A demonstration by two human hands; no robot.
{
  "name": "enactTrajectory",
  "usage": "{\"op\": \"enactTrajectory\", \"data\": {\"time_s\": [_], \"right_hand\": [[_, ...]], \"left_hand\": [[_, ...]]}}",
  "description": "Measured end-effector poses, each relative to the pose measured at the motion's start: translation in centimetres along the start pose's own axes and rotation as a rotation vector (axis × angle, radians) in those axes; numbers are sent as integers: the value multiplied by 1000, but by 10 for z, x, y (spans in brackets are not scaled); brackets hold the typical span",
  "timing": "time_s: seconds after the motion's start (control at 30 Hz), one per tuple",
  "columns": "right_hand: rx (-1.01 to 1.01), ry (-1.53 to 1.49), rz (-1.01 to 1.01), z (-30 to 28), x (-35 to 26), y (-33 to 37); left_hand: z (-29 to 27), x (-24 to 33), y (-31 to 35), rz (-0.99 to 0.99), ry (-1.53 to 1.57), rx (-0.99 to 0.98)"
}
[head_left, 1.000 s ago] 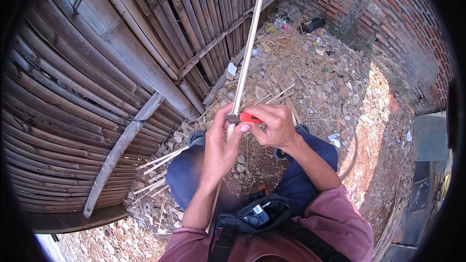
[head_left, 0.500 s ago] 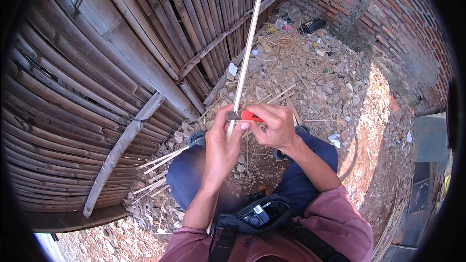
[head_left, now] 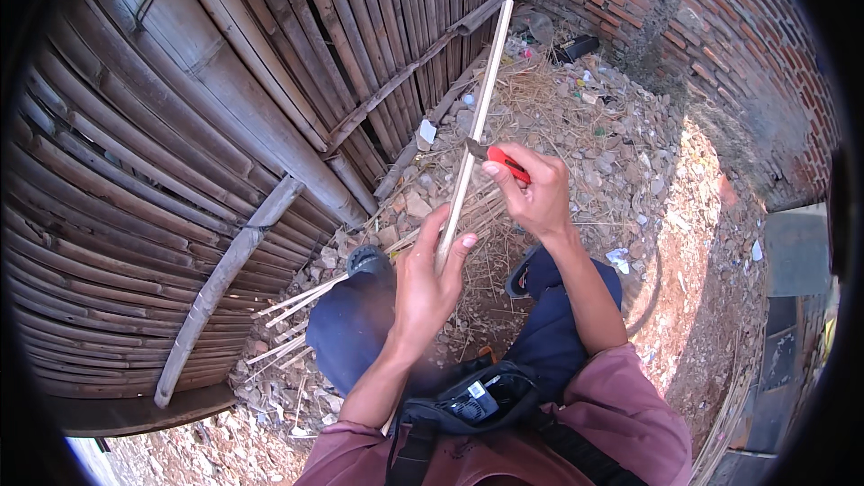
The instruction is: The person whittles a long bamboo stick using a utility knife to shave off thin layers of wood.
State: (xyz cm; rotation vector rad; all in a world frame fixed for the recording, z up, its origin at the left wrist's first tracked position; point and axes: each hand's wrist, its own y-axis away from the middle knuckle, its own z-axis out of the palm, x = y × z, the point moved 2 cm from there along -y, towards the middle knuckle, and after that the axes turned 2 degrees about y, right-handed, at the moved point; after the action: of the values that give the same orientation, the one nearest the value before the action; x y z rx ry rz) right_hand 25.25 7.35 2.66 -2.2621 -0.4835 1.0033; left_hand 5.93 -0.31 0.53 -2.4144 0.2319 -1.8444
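While ½ sec ago both hands met low on the stick point(head_left: 478, 120), R hand point(head_left: 540, 193) has now taken the knife point(head_left: 509, 165) farther up it, & L hand point(head_left: 427, 283) sits lower, nearer us; the stick's tip leans a bit more right. So our hands are apart: L pinches the stick's lower part btwn thumb & fingers; R is closed on the knife's red handle, blade lying across the stick approx midway up what shows. R forearm slants up from the stick's right, L from below it. Left of the stick we've got the fence point(head_left: 135, 252), its rail point(head_left: 396, 85) running behind the tip. Rubble point(head_left: 612, 166) spreads right of the stick, w/ brick wall point(head_left: 616, 13) beyond; strips point(head_left: 301, 296) lie lower left, pouch point(head_left: 470, 401) below.
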Motion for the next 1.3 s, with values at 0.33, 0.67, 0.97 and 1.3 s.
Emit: {"op": "enactTrajectory", "data": {"time_s": [0.33,0.67,0.97,1.3], "right_hand": [[-181,-140,-151,9,-4,18],[-216,-139,-199,27,-9,27],[-181,-89,-209,25,-17,26],[-94,-47,-256,26,-24,25]], "left_hand": [[-2,0,-7,2,149,29],[-7,-12,-10,58,138,37],[-6,-9,-10,42,186,95],[-10,-2,-7,2,71,96]]}}
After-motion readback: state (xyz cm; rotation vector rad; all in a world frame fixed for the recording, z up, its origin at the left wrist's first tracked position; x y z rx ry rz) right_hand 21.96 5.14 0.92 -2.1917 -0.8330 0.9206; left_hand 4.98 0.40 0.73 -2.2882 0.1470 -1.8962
